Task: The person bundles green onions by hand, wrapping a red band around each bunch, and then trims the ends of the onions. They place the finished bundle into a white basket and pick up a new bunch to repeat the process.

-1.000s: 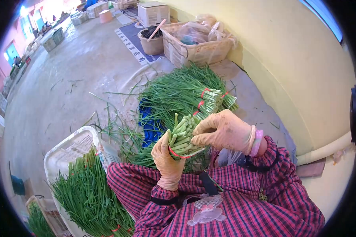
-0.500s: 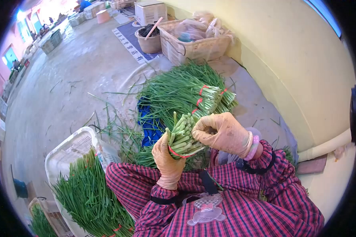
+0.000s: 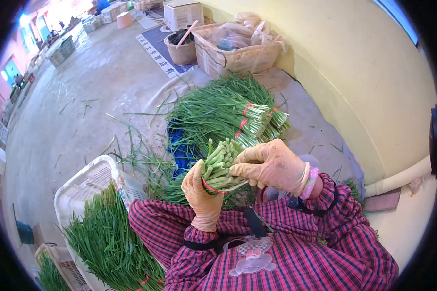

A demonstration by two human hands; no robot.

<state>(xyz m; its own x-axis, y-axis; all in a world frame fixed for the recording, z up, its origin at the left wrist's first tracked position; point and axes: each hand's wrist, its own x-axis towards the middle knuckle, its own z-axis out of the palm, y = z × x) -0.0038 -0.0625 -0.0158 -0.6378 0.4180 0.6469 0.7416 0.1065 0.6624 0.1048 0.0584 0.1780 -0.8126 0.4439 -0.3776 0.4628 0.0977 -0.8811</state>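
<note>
My gloved left hand (image 3: 202,200) is wrapped round a bunch of garlic chives (image 3: 221,162), holding it upright with the pale cut stem ends facing up. A red band (image 3: 211,188) circles the stems just beside my fingers. My gloved right hand (image 3: 275,167) is at the bunch's right side, thumb and fingertips closed against the stem ends. Whether it pinches one single stem cannot be made out. Beyond my hands, tied bunches of chives (image 3: 204,109) lie heaped on a sheet, red bands round their white ends.
At my left stands a white basket (image 3: 63,199) with chives (image 3: 109,233) in it. A crate with plastic bags (image 3: 238,56) and a bucket (image 3: 181,52) are at the back by the yellow wall (image 3: 344,63). Loose leaves (image 3: 131,150) litter the floor. A pipe (image 3: 398,178) runs at right.
My right hand has shifted slightly left, and its thumb and fingers now press on the stem ends instead of forming a ring beside them. The left hand keeps its hold.
</note>
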